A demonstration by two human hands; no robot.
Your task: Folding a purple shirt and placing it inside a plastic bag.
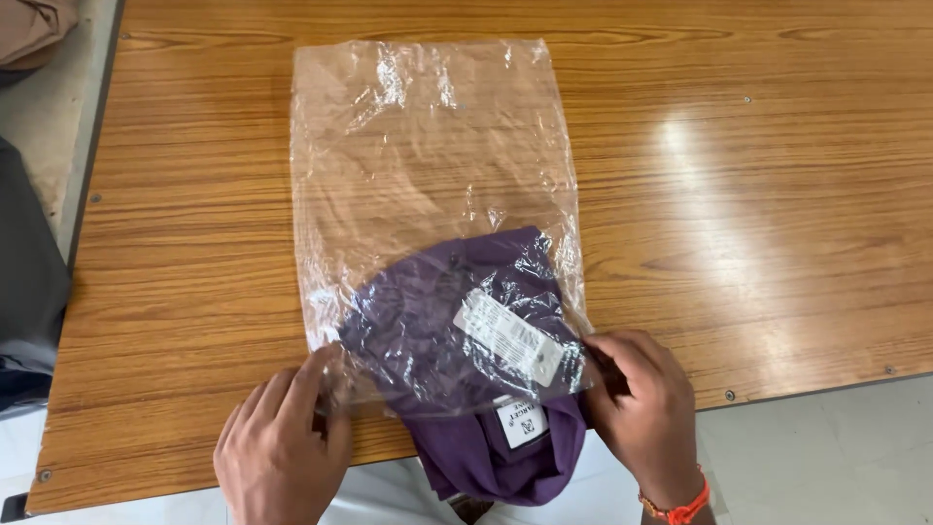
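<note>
A clear plastic bag lies flat on the wooden table, its open mouth toward me. A folded purple garment with a white neck label is partly inside the bag's mouth; its near end hangs over the table's front edge. A white sticker shows on the bag over the garment. My left hand pinches the bag's near left corner. My right hand, with an orange thread band on the wrist, grips the near right corner of the bag.
The table's front edge runs just below my hands, with pale floor tiles beyond it. Dark fabric sits off the table's left side, and a brown item lies at the top left corner.
</note>
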